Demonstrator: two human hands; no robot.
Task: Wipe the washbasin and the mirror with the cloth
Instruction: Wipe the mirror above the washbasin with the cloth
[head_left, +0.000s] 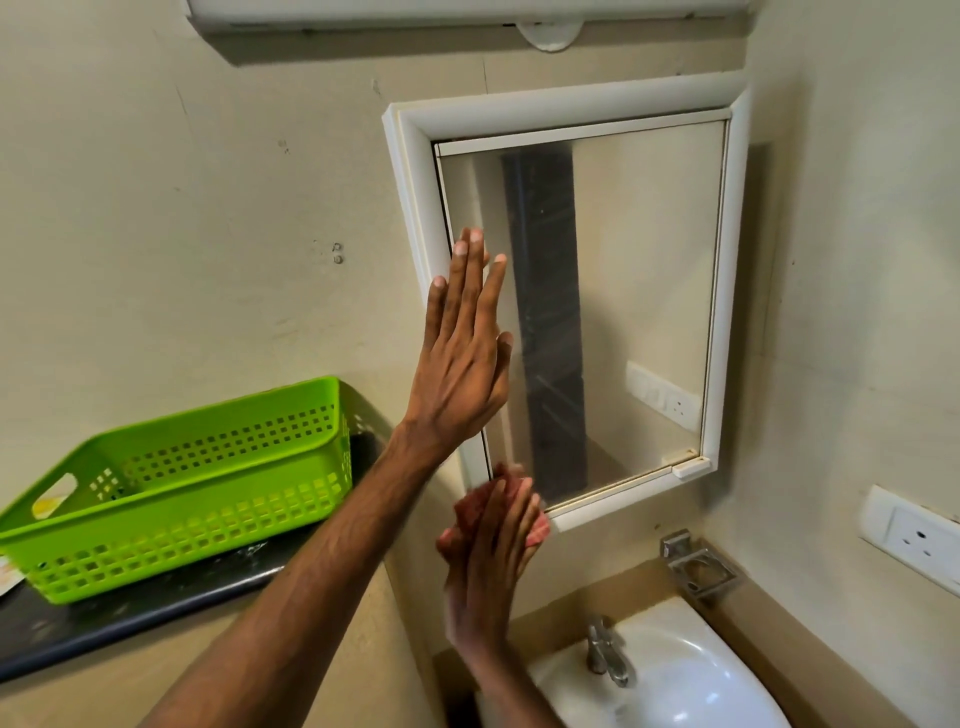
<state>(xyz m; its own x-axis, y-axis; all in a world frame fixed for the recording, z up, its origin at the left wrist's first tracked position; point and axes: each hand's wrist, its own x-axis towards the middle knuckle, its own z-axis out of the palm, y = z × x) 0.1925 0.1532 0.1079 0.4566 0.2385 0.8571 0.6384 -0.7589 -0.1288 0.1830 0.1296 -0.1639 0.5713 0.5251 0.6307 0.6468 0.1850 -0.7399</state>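
Figure: mirror-wiping stage. Your left grip (462, 364) lay flat, fingers straight and together, on the left edge of the mirror (623, 312) where glass meets the white frame (415, 208). It clamped nothing and was probably there to steady the panel against the wiping pressure. Your right grip (488, 566), blurred, pressed the red cloth (540, 530) with extended fingers onto the mirror's lower left corner, the cloth bunched under the palm rather than pinched. The washbasin (691, 675) sat below and to the right, untouched by either grip. The glass to the right and above was open for strokes, bounded by the raised frame on all sides. Below the corner, the tap (605, 654) and a metal holder (696, 566) stood near the downstroke path. The green basket (182, 499) on the dark bench (104, 623) stood well apart at the left.
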